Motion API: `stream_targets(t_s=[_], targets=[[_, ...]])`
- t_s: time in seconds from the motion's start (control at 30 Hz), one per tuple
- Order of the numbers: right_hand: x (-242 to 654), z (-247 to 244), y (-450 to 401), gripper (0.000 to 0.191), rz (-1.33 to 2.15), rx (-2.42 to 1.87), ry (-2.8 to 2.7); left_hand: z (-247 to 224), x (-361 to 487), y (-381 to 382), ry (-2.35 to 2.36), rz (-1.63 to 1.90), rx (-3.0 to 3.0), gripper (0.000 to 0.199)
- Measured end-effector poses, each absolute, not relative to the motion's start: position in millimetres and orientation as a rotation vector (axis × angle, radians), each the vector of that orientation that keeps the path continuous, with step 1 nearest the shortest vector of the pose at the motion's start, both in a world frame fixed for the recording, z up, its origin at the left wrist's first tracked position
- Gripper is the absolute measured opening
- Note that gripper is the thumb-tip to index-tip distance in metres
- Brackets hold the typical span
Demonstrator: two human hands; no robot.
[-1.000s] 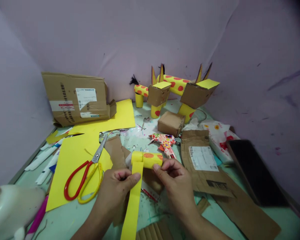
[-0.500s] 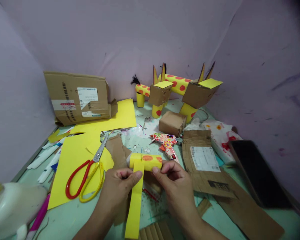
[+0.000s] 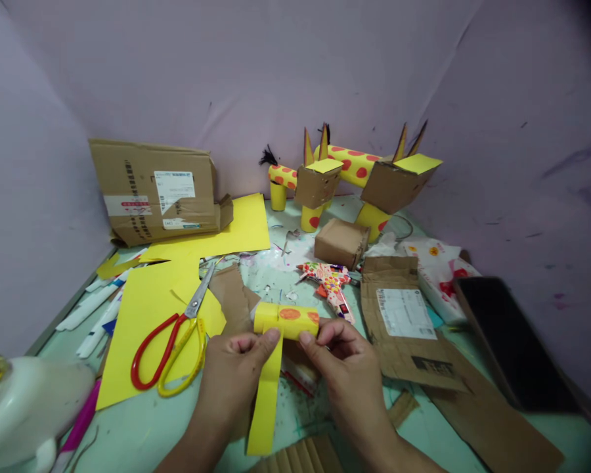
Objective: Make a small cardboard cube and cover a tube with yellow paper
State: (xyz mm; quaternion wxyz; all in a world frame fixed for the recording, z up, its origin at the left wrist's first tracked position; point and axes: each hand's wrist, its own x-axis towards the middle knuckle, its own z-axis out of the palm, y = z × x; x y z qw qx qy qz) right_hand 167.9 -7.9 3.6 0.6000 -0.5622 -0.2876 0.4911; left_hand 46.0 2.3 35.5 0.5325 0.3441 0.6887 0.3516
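A small yellow paper tube [image 3: 295,320] with orange spots lies level between my hands. My left hand [image 3: 241,371] pinches the tube's left end, its thumb on a yellow paper strip [image 3: 266,410] that hangs down toward the table's front. My right hand [image 3: 347,361] grips the right end of the tube between thumb and fingers. To the left, scissors [image 3: 180,341] with one red and one yellow handle rest on yellow paper [image 3: 138,328]. Behind the tube lies a patterned glue gun [image 3: 331,284].
Two spotted cardboard-and-paper animals [image 3: 320,184] stand at the back near a small cardboard box [image 3: 341,242]. A large cardboard piece [image 3: 152,197] leans back left. On the right are flattened cardboard [image 3: 406,315] and a phone [image 3: 512,341]; a white container [image 3: 29,407] is front left.
My left thumb has moved up slightly onto the strip's top near the tube. The strip's hanging end sits a little higher. Both hands keep their hold.
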Motion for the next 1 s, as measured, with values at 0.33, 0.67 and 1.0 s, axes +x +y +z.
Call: stream_targets(t_s=[0.33,0.67,1.0], targets=[[166.8,3.6,-10.3,0.027,1.172,-1.287,-0.668,27.5,44.6,0.4,1.690,0.879,0.934,0.052],[164.9,7.8,-10.7,0.027,1.186,-1.276,-0.666,30.8,44.2,1.0,1.712,0.896,0.948,0.056],[167.8,6.3,-11.1,0.030,1.200,-1.236,-0.640,27.5,38.2,-2.0,1.717,0.922,0.995,0.057]])
